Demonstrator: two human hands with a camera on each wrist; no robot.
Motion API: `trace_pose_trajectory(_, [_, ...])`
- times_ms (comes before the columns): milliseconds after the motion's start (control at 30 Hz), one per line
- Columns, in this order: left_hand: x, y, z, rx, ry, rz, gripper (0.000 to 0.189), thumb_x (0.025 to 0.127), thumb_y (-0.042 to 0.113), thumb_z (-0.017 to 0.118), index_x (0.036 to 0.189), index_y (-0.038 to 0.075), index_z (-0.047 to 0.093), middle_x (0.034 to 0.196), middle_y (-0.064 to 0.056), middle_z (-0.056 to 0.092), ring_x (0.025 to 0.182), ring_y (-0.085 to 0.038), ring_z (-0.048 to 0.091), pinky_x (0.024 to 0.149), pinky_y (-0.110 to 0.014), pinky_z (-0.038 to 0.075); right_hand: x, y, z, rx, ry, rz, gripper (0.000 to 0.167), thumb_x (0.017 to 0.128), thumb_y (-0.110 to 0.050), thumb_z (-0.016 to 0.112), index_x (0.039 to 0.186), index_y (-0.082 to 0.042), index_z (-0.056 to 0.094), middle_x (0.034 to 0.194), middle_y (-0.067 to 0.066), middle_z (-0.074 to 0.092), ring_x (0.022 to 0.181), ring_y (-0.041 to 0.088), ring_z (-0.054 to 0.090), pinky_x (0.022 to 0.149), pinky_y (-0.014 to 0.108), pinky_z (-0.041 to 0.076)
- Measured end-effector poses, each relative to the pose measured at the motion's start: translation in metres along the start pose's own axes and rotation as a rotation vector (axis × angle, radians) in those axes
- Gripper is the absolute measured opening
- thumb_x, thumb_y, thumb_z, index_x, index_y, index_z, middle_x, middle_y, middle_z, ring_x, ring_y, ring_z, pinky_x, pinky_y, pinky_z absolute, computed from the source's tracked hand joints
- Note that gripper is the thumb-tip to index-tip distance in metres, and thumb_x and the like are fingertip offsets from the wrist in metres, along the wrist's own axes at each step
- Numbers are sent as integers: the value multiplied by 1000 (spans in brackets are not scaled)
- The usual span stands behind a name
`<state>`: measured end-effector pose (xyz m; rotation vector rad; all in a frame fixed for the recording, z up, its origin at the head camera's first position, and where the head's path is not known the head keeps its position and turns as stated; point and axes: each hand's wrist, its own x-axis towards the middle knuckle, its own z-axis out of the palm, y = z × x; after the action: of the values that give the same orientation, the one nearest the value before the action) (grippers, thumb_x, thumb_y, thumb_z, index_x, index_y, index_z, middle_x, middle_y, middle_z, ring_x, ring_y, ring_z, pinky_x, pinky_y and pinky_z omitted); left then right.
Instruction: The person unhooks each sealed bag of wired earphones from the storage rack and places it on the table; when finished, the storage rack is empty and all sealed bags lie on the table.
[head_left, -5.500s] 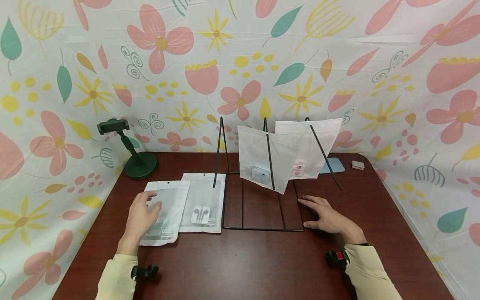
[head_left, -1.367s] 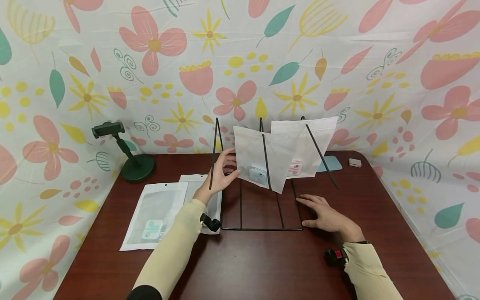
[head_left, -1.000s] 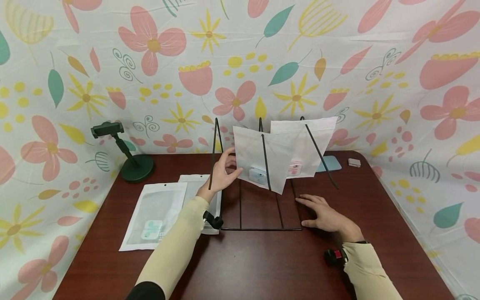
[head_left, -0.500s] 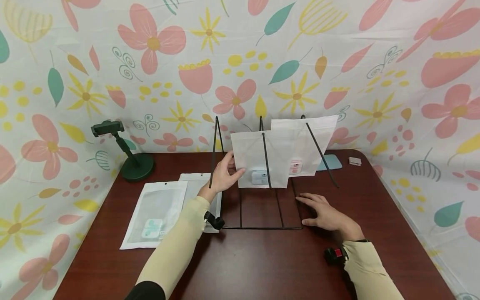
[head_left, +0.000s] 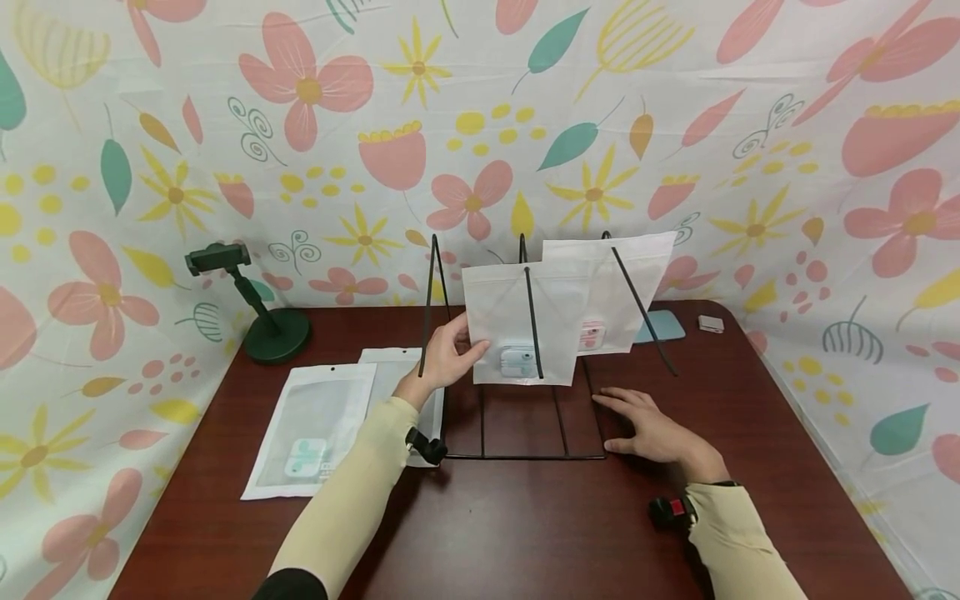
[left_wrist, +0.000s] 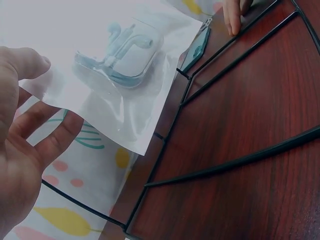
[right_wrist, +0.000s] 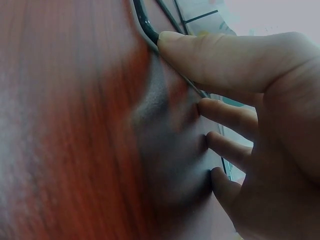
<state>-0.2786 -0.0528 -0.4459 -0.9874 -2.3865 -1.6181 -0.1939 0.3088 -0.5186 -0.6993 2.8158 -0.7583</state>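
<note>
My left hand (head_left: 442, 357) pinches the left edge of a white zip pouch (head_left: 491, 308), thumb in front and fingers behind. The pouch hangs nearly level on the middle prong of a black wire display rack (head_left: 510, 457). In the left wrist view, blue-and-white earphones in a clear case (left_wrist: 131, 62) show through the pouch's front. A second pouch (head_left: 622, 287), with a pink-marked item inside, hangs on the right prong. My right hand (head_left: 652, 429) rests on the table beside the rack's base; in the right wrist view its thumb (right_wrist: 210, 57) touches the wire corner.
Two flat pouches (head_left: 318, 417) lie left of the rack, one partly under my left forearm. A green phone stand (head_left: 276, 333) stands back left. A light-blue flat item (head_left: 663, 325) and a small white box (head_left: 710, 324) lie back right. Rack prongs stick out forward.
My left hand has moved from the leftmost flat pouch to the hanging one. That hanging pouch has turned from tilted to nearly level. The leftmost pouch lies slightly shifted; the right hand stays put.
</note>
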Motion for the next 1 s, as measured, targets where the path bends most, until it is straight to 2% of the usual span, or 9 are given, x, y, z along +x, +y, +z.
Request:
trace_pose_trajectory(67, [-2,5,-1,2,4,14,29,91,-3,61,119,-8,55,99,-26,70,85,-33,71,69,-25,56,0,0,1,-1,1,-4,68,84,-24,77,142,-4,48,147,24,38,131,48,29,98,66,34])
trace_pose_trajectory(300, [-10,-17,2,1,9,22,33,93,5,63,125,1,56,102,-19,72,92,-28,71,77,-31,58,1,3,3,-3,1,-4,69,83,-24,77,142,-5,48,147,23,38,131,47,29,98,66,34])
trace_pose_trajectory(367, [-11,-18,2,-9,10,35,32,93,6,63,124,2,57,102,-18,72,93,-27,71,77,-31,58,1,3,3,-8,6,-9,68,83,-24,77,142,-5,48,146,23,39,130,47,29,97,66,34])
trace_pose_trajectory(533, [-15,-15,2,-37,18,62,31,93,5,63,123,1,58,103,-20,71,92,-30,71,75,-31,59,1,4,4,3,4,5,69,83,-22,78,142,-5,48,147,22,38,131,47,29,99,66,33])
trace_pose_trajectory(700, [-20,-11,2,-25,26,69,32,93,5,64,124,1,58,106,-20,71,92,-28,72,74,-29,59,2,4,3,8,-9,13,70,83,-22,77,143,-5,47,148,22,37,132,47,27,100,66,33])
trace_pose_trajectory(1000, [-29,1,2,5,13,29,32,93,2,63,124,0,58,104,-20,72,87,-29,72,69,-31,58,1,6,3,-1,-2,9,70,83,-25,77,143,-6,47,148,22,37,132,47,28,99,66,33])
